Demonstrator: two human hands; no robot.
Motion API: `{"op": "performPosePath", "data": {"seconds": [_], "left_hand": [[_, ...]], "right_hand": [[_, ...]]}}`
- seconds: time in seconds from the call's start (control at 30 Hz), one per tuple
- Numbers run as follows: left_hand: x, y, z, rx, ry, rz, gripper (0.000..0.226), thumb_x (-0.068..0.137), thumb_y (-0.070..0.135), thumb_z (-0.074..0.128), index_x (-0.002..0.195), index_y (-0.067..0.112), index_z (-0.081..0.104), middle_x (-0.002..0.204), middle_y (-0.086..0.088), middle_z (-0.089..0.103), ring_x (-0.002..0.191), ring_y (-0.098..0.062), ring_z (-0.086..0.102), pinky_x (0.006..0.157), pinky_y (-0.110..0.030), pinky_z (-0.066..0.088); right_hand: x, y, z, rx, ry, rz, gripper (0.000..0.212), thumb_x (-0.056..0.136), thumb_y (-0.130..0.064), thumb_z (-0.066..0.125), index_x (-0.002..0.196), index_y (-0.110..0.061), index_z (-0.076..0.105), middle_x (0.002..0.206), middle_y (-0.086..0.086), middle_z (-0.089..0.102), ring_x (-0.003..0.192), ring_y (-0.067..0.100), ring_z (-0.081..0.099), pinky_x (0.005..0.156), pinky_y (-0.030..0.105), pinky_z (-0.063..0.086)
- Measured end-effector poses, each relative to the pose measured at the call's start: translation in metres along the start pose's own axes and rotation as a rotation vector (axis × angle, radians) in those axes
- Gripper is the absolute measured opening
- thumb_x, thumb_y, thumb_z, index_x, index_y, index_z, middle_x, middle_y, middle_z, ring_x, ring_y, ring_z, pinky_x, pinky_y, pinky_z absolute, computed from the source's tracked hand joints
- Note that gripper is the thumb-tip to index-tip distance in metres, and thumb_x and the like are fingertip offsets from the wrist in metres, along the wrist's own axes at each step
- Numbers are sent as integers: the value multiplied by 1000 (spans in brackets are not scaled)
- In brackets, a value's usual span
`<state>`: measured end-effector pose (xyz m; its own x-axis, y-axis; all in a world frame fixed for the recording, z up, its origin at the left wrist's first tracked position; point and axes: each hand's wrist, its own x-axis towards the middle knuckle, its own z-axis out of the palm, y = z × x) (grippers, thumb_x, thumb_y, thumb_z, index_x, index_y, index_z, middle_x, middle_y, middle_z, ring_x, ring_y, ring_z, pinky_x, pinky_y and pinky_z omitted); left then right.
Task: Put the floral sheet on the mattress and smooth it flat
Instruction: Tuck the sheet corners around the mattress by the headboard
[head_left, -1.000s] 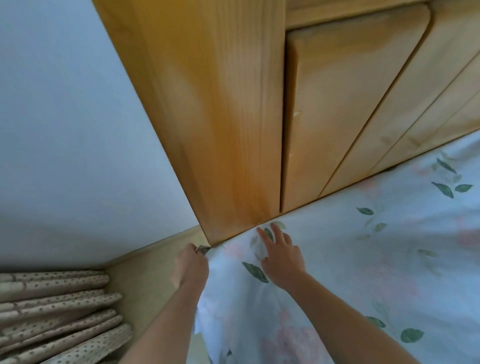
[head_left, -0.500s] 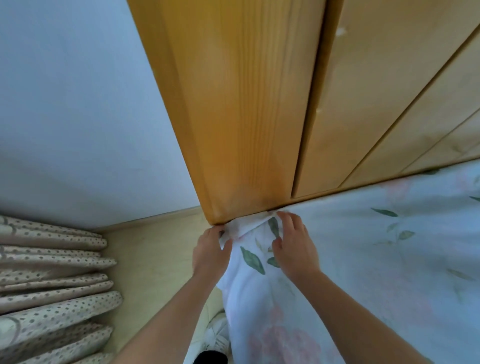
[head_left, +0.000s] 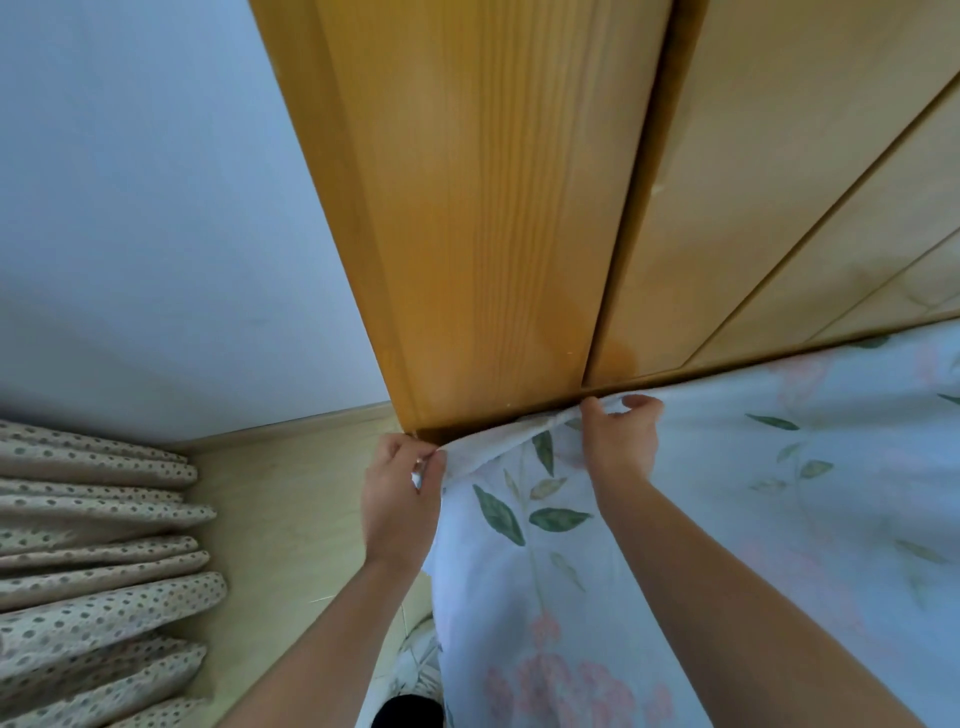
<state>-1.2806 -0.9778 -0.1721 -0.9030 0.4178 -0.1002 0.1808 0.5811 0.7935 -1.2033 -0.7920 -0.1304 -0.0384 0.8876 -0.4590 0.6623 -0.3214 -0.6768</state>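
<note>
White floral cotton sheet (head_left: 727, 519), green leaves, pink blossoms: corner pinched by left hand (head_left: 397, 504) and right hand (head_left: 621, 441). Abuts honey-coloured wooden headboard (head_left: 493, 234).

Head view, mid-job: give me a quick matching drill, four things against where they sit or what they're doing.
Things:
1. left hand
2. right hand
3. spotted curtain
4. wooden cabinet

States:
A. hangs in folds at far left
B. stands upright just behind the sheet's edge
C. pinches the floral sheet at its corner
D. grips the sheet's top edge, further right

Pairs: 1-C, 2-D, 3-A, 4-B
</note>
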Motion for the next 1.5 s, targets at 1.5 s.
{"op": "performPosePath", "data": {"seconds": [1.5], "left_hand": [[2,16,48,171,-462,-106,46,88,32,29,133,33,39,116,5,57,97,-24,56,83,-42,48]], "right_hand": [[13,25,-2,-1277,-395,-963,53,82,-40,47,134,-29,45,118,1,53,112,24,45,93,38,29]]}}
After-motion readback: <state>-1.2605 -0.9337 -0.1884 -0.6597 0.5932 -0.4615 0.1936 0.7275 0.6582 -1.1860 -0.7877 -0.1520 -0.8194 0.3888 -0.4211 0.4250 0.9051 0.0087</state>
